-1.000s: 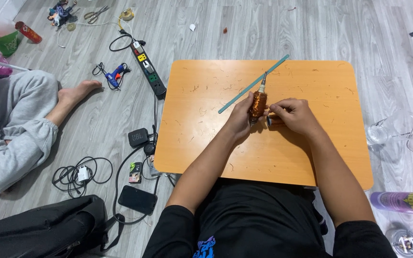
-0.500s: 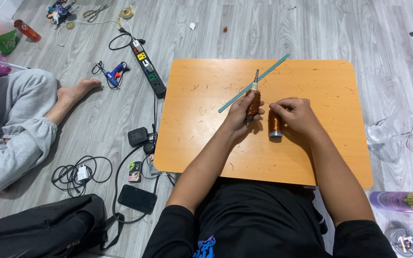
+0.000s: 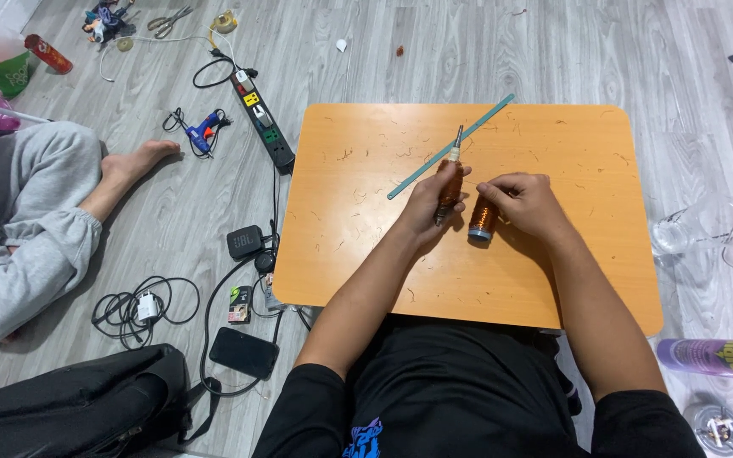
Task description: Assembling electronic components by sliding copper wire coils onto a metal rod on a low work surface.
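Left hand [image 3: 428,206] gripping a copper-wound tool [image 3: 449,185], right hand [image 3: 526,201] pinching the copper wire spool [image 3: 482,219] (standing mid-surface), teal strip [image 3: 450,148] near the orange surface [image 3: 366,220]'s far edge.

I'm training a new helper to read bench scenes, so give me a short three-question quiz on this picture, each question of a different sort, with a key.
1. True or false: the left hand holds a rod wound with copper wire.
2. Multiple choice: the copper wire spool by the right hand is A) on the floor, B) standing on the orange table, C) in the black bag.
3. Fill in: the long thin teal strip lies on the ____.

Key
1. True.
2. B.
3. Table; it runs slantwise from the middle toward the far edge.
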